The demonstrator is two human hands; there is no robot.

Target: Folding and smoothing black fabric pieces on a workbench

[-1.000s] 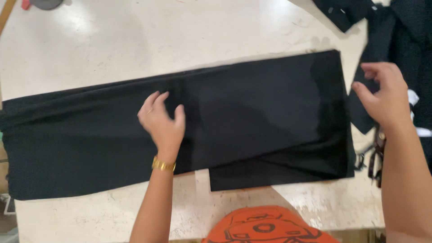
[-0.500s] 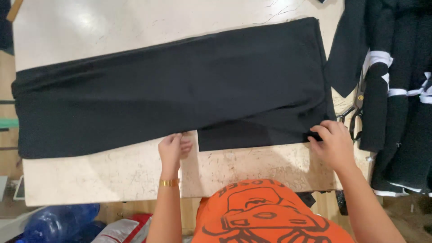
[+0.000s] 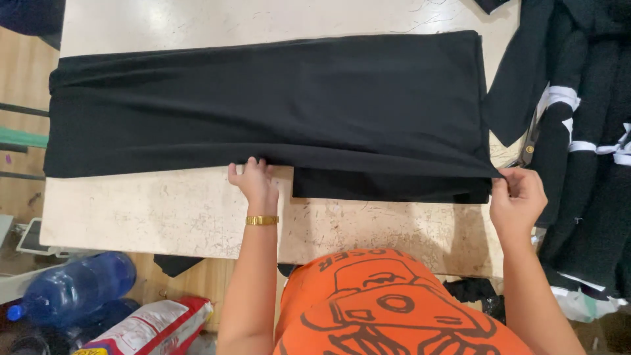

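The long black folded cloth garment (image 3: 263, 105) lies flat across the pale stone tabletop (image 3: 164, 210). Since a moment ago both hands have settled on its near edge: the left hand (image 3: 253, 181) grips the lower hem mid-length, fingers curled under, while the right hand (image 3: 517, 200) pinches the right corner, lifting it slightly.

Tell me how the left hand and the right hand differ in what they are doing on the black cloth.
The left hand grips the near edge of the black cloth about midway along, fingers tucked under it; the right hand pinches the cloth's near right corner. The left wrist wears a gold bracelet; the right wrist is bare. Both hold the same near edge, over the pale table.
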